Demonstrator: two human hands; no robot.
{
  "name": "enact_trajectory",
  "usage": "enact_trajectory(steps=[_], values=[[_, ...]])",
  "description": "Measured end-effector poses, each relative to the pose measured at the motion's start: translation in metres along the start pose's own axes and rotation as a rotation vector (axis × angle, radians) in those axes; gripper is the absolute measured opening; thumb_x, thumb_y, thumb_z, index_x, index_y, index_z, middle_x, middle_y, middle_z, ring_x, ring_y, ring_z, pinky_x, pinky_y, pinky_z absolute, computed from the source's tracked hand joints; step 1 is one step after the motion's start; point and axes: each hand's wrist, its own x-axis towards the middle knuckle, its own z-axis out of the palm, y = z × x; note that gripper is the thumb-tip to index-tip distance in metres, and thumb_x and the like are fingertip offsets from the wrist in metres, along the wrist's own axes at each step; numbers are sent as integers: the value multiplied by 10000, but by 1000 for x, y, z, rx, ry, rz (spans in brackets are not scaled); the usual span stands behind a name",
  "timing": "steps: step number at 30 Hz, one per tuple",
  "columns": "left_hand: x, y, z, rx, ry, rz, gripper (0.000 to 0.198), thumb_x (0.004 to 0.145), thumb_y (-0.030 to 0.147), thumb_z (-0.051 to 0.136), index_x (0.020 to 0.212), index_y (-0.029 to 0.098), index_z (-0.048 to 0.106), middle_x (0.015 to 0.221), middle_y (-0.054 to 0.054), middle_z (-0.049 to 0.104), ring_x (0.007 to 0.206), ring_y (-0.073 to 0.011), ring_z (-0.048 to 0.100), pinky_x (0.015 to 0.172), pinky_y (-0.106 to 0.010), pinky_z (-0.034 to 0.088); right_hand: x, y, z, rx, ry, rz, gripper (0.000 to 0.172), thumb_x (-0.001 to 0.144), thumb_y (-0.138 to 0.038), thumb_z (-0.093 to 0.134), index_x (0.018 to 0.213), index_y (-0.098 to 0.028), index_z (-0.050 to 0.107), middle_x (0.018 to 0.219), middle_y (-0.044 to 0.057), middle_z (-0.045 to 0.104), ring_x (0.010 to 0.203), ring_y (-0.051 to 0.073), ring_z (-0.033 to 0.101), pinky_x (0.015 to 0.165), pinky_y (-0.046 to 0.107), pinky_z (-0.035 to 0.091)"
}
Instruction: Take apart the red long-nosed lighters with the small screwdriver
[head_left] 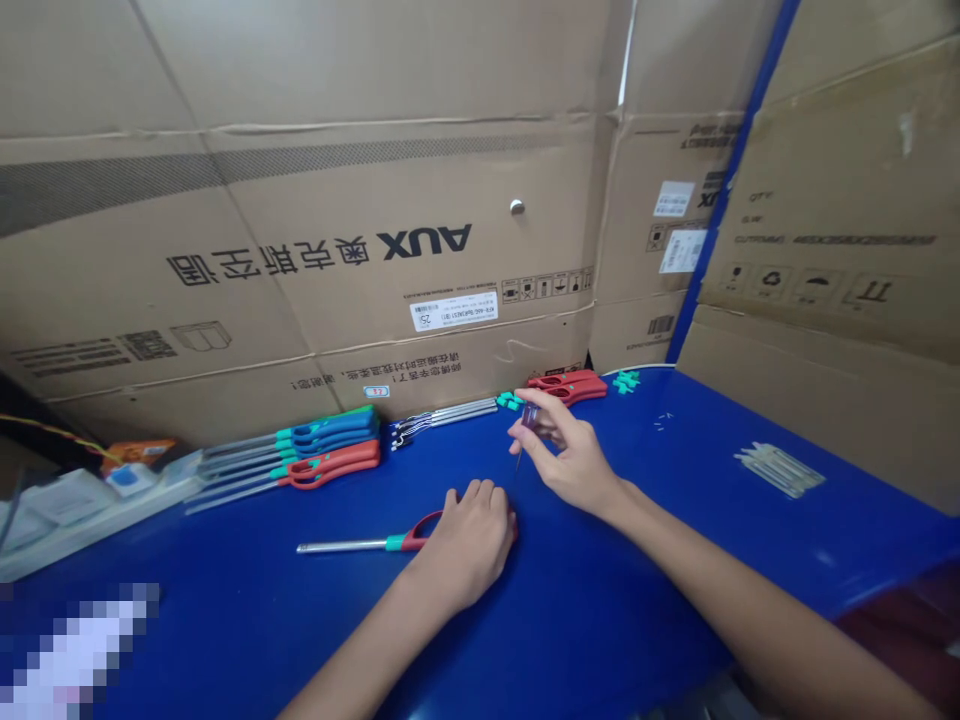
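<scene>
A long-barrelled gas lighter (352,545) with a red handle and green collar lies on the blue table (247,610), its metal tube pointing left. My left hand (472,545) is closed over the handle and hides most of it. Just to the right and above, my right hand (574,455) pinches a screwdriver (529,414) by its dark, translucent handle. The thin shaft points down towards the handle end of the lighter. Whether its tip touches the lighter I cannot tell.
Blue and red lighters (330,440) lie stacked at the back left, beside metal tubes with wires (450,412). Red handle shells (570,386) and small green parts (626,381) sit behind my right hand. Pale sticks (780,470) lie right. A power strip (75,530) runs left; cardboard (337,330) walls the back.
</scene>
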Motion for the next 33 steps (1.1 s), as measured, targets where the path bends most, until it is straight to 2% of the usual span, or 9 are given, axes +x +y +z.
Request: enact_trajectory(steps=[8,13,15,17,21,23,26,29,33], values=[[3,-2,3,18,17,84,212,925,155,399,835,157,592,852,-131,614,858,-296,579,802,-469,439,-2,7,-2,-184,-50,-51,355,924,-237,494,1279,-233,496,800,7,645,649,138,650,671,280,557],[2,-5,-1,20,134,137,314,960,176,345,784,158,604,817,-123,625,846,-285,572,812,-477,416,2,0,-5,-280,-81,-34,294,899,-188,446,1182,-213,521,767,6,602,638,142,579,654,283,506],[2,-9,-3,-88,227,93,320,976,202,327,801,162,593,856,-108,634,864,-263,568,822,-450,408,4,-3,-7,-244,-76,33,242,852,-136,430,1068,-198,521,762,1,570,632,134,554,627,267,482],[3,-16,-4,-305,341,9,320,988,249,324,793,173,566,857,-75,633,851,-225,567,802,-387,414,4,-6,-8,-185,-103,114,179,790,-103,438,926,-199,505,754,-7,551,633,125,530,597,247,452],[6,-27,1,-726,478,-148,361,977,339,337,723,184,541,733,-17,590,720,-162,550,707,-283,421,1,-15,-4,-80,-376,180,100,750,-155,584,836,-192,550,710,-36,550,550,89,440,503,207,361],[6,-28,5,-798,488,-176,367,962,366,351,716,182,552,711,-7,573,697,-155,532,685,-271,412,-3,-17,0,-56,-449,151,71,771,-202,630,825,-179,591,724,-28,580,547,82,436,502,204,353],[6,-26,10,-836,485,-199,385,948,398,358,688,179,539,670,6,528,660,-148,491,643,-262,394,-9,-17,5,-83,-448,114,89,843,-214,576,779,-166,616,680,-18,598,568,93,470,538,215,372],[9,-23,13,-863,455,-197,412,949,425,353,684,175,547,658,8,536,646,-146,498,623,-255,397,-10,-17,9,-134,-471,124,126,882,-215,527,828,-162,629,694,-2,633,585,108,514,556,225,394],[12,-33,6,-903,377,-130,423,959,454,339,817,177,625,781,-10,657,747,-168,598,703,-260,455,6,-14,-2,-301,-537,289,128,912,-205,485,910,-168,607,802,15,679,694,117,585,645,217,434]])
